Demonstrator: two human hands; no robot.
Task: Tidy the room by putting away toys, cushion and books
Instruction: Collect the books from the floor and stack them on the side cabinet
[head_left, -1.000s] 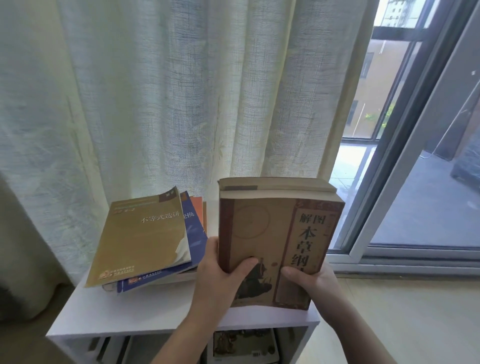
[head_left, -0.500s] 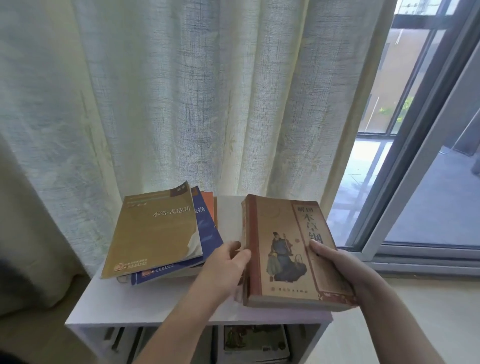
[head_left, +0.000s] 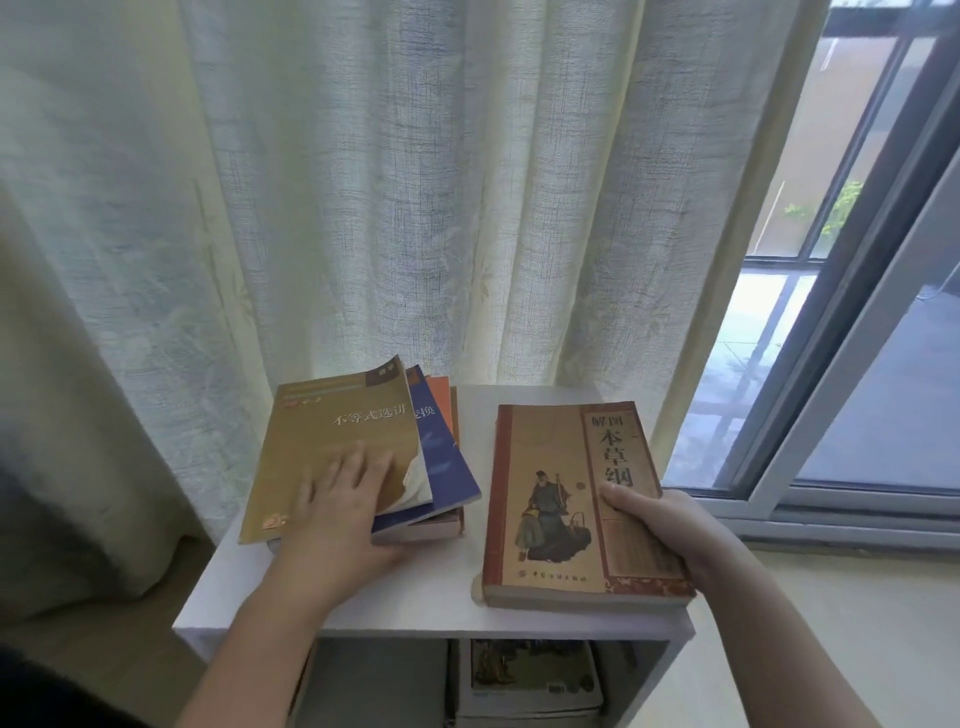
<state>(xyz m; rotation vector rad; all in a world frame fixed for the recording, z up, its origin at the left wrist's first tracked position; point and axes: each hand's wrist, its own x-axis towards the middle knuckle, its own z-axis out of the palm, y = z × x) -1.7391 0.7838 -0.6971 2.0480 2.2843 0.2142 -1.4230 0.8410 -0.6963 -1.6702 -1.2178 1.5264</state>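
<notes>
A thick brown book with a robed figure on its cover lies flat on the right half of the white shelf top. My right hand grips its right edge, thumb on the cover. On the left half sits a fanned stack of books, with a mustard-yellow book on top, a blue book under it and an orange book lower down. My left hand rests on the yellow cover with fingers spread, thumb against the stack's front edge.
A pale curtain hangs right behind the shelf. A sliding glass door stands to the right. More books lie in the compartment below the shelf top. Beige floor lies to the right.
The brown book went from upright in both hands to flat on the shelf top. My left hand let go of it and moved left onto the stack.
</notes>
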